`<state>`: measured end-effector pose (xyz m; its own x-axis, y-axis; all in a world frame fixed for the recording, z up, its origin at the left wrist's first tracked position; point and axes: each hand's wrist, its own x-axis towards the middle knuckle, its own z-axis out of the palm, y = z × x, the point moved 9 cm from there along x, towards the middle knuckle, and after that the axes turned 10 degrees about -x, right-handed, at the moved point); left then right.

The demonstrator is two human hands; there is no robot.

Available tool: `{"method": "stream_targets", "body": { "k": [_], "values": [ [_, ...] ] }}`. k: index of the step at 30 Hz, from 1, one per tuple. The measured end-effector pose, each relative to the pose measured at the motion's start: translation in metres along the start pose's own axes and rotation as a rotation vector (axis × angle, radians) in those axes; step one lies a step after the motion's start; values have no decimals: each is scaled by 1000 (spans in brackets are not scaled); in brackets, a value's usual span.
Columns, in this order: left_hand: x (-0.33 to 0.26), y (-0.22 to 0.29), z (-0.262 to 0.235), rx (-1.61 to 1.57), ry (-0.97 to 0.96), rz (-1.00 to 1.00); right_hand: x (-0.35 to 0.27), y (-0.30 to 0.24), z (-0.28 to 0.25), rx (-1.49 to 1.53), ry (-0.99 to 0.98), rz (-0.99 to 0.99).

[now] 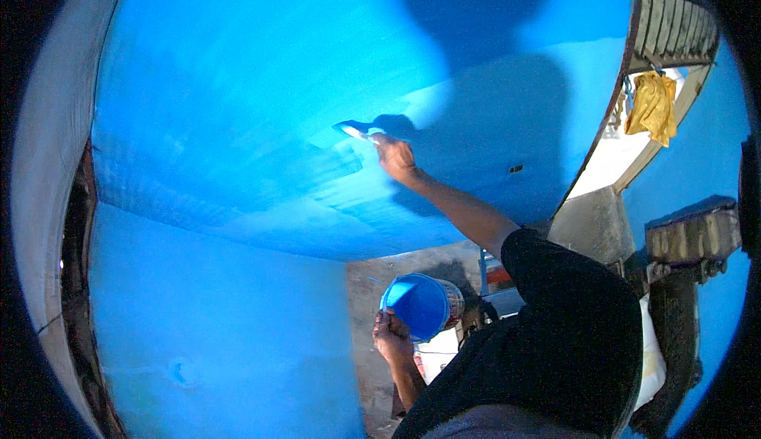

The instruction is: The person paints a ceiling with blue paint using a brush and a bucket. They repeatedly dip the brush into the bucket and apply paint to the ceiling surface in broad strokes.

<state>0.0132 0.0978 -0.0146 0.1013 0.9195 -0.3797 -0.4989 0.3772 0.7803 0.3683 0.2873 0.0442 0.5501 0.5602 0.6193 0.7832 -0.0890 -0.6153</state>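
My right hand (394, 156) is closed around the handle of a paintbrush (354, 131). The bristles lie against a blue wall (238, 106), where bright, streaky paint meets a duller blue. Lower down, my left hand (391, 334) grips the edge of a paint bucket (456, 300), which is tilted so its opening faces me. Blue paint (416, 308) coats the inside; how full it is, I cannot tell. The shadows of my head and of the brush hand fall on the wall.
A small dark wall fitting (516, 169) sits right of my forearm. At the right, a yellow cloth (654, 106) hangs in an opening below wooden slats (674, 23). A worn wooden piece (691, 233) stands below it. A dark frame (79, 264) runs along the left.
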Motion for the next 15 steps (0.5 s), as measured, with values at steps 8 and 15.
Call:
{"method": "stream_targets", "body": {
  "k": [8, 15],
  "values": [
    [8, -11, -9, 8, -62, -61, -47, 117, -131, -261, 406, 160],
    [8, -19, -15, 1, -60, -101, -90, 101, -196, -229, 594, 470]
  ]
}}
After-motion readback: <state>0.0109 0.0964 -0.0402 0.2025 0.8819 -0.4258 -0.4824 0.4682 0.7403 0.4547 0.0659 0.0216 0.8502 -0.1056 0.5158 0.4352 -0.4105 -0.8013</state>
